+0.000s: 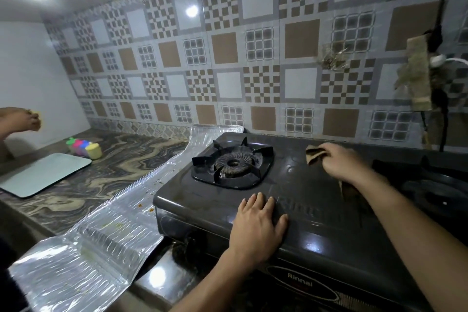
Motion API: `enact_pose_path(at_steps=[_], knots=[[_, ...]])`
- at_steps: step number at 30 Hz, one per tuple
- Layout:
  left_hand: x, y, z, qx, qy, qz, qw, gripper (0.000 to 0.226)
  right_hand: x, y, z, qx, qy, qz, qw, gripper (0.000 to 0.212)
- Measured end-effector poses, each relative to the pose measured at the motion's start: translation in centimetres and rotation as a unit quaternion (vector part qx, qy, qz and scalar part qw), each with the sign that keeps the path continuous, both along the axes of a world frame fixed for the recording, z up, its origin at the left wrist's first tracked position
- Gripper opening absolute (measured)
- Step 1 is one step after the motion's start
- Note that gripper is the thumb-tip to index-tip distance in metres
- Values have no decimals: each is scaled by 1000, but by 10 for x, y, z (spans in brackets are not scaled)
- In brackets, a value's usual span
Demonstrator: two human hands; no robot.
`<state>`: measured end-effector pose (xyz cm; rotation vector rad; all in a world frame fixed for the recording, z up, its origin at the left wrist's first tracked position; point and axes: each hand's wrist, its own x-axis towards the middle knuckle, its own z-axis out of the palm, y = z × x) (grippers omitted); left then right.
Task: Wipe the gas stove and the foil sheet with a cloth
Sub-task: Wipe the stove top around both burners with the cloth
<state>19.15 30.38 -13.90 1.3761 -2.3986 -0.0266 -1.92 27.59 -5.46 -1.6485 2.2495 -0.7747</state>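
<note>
Centrally, the dark stove [291, 210] sits on a marbled counter [83, 185], and everything else is placed from it. The left hand [258, 223] lies flat on the stove's front edge, palm down, fingers spread wide and holding nothing. The right hand [342, 162] presses on the stove top, behind and to the right of the left hand, its fingers curled around a brown cloth [315, 153]; one crumpled end sticks out toward the burner [233, 163], which sits on the stove's left half. The foil [101, 235] lies just left of the stove, tucked under its left side and running from the tiled wall [253, 58] to the counter's front edge, with small orange crumbs near the stove's corner. Further left of the stove lie a pale board [43, 175] and some coloured cups [83, 147]. At the far left, well apart from the stove, another person's hand [22, 119] shows, blurred.
</note>
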Motion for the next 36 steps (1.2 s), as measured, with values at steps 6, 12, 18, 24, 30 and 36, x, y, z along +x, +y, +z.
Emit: enact_pose_path(at_steps=[6,12,18,24,30,36], knots=[[1,-4,-5,13,-8,-7,1000,83,49,3,-50,44,122,67,989,45],[18,0,-5,-11,38,-52,998,56,74,40,-54,-7,66,193,979,33],[90,-6,-16,-109,56,0,992,58,59,77,-36,34,-36,225,973,34],[141,-20,-7,17,-50,76,996,76,76,33,-11,-84,-69,-38,993,47],[164,-25,-11,59,-85,42,994,81,168,22,-63,-13,95,-14,995,50],[178,-29,-11,73,-102,-16,992,84,229,69,-80,-77,28,129,988,57]])
